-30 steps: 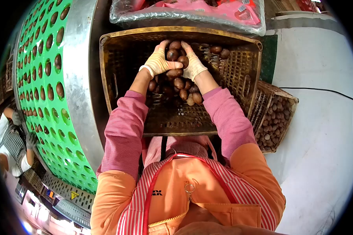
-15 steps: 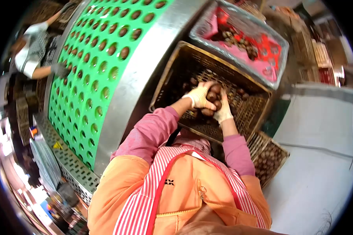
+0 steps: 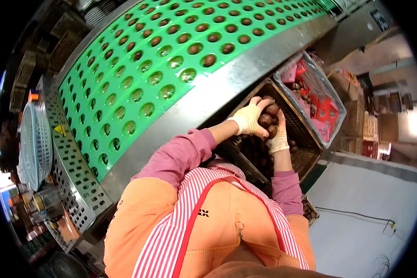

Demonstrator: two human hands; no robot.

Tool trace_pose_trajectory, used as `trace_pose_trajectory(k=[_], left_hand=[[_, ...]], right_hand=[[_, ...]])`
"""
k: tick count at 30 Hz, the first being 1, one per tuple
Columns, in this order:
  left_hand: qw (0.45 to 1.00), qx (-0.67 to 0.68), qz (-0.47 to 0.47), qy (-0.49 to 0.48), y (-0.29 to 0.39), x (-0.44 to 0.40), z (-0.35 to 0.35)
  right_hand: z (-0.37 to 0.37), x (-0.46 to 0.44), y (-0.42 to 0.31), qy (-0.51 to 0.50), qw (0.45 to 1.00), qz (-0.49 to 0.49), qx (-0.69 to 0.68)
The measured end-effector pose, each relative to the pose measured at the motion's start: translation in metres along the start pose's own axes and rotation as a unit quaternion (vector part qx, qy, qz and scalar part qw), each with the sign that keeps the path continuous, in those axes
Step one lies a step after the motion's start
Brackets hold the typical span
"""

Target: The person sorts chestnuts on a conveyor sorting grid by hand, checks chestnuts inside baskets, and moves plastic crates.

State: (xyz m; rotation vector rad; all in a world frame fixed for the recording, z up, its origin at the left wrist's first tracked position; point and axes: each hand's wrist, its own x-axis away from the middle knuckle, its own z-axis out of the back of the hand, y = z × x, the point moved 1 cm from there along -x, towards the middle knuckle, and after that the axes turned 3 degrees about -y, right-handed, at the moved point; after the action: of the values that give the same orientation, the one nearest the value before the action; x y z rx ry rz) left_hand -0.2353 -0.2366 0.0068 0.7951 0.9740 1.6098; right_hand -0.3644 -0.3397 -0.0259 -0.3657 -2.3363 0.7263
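Brown, smooth and rounded, the egg-shaped items (image 3: 265,121) bore a soft gloss with small bright highlights. They were clustered between both hands above the dark slatted crate (image 3: 308,160). The left hand (image 3: 248,119), in a cream covering with bare fingertips, curled around the cluster's left side; the right hand (image 3: 278,137), similarly covered, gripped its right side. Left of the crate stood a green pocketed panel (image 3: 146,83); beyond it, a plastic-lined bin (image 3: 325,83).
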Motion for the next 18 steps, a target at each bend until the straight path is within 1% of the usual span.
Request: trace_pose_trajectory(k=[1,2,3,4,5,7,9,11,13,14,15,16,17,18], left_hand=[[0.998,0.019,-0.028,0.044,-0.006,0.01,0.019],[0.996,0.007,-0.039,0.084,-0.013,0.02,0.038],[0.991,-0.006,-0.049,0.124,-0.022,0.033,0.056],[0.982,-0.027,-0.067,0.173,-0.03,0.05,0.076],[0.974,-0.057,-0.064,0.211,-0.037,0.069,0.096],[0.966,-0.034,0.002,0.257,-0.05,0.115,0.133],[0.95,-0.03,0.027,0.31,-0.072,0.158,0.16],[0.928,-0.006,0.085,0.363,-0.107,0.2,0.175],[0.915,0.075,0.066,0.392,-0.15,0.237,0.184],[0.888,0.217,0.074,0.4,-0.155,0.253,0.184],[0.881,0.231,0.073,0.407,-0.167,0.266,0.185],[0.878,0.248,0.1,0.397,-0.171,0.276,0.187],[0.874,0.265,0.127,0.387,-0.175,0.284,0.189],[0.877,0.209,0.163,0.401,-0.176,0.286,0.193]], right_hand=[[-0.024,-0.006,0.002,-0.039,0.999,-0.001,0.017],[-0.05,-0.014,0.005,-0.078,0.996,-0.033,0.024],[-0.07,-0.027,0.014,-0.108,0.993,-0.04,0.026],[-0.1,-0.032,0.025,-0.133,0.988,-0.05,0.059],[-0.132,-0.035,0.036,-0.158,0.981,-0.058,0.091],[-0.183,-0.048,0.071,-0.199,0.965,-0.068,0.154],[-0.207,-0.082,0.118,-0.257,0.945,-0.134,0.154],[-0.24,-0.088,0.159,-0.284,0.916,-0.205,0.197],[-0.268,-0.086,0.188,-0.292,0.889,-0.274,0.223],[-0.279,-0.087,0.2,-0.302,0.878,-0.283,0.239],[-0.288,-0.089,0.21,-0.31,0.868,-0.293,0.254],[-0.302,-0.084,0.211,-0.254,0.863,-0.286,0.331],[-0.306,-0.085,0.216,-0.239,0.883,-0.265,0.306],[-0.304,-0.094,0.224,-0.257,0.895,-0.236,0.28]])
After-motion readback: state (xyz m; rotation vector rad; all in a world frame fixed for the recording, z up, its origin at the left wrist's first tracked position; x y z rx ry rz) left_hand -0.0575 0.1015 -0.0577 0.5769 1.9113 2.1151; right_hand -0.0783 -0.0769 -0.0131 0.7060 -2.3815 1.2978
